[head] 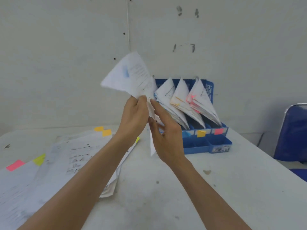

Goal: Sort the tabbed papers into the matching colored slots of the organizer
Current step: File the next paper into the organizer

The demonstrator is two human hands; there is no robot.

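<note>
fingers [142,99] of your left hand [134,115] pinch the lower corner of the tabbed paper [131,75], held in the air just left of the organizer [221,144]. your right hand [166,136] has its fingers straight and slightly spread beside the sheet; i cannot tell if they touch it. on the table [182,205] the unsorted pile [63,163] lies to your left. the sheet's blurred blue mark [126,73] suggests the leftmost slot, above the blue label [187,133]. steady the loose bottom edge with your right hand, lead with one corner, and slide it in without dragging out the sheets already filed.
</note>
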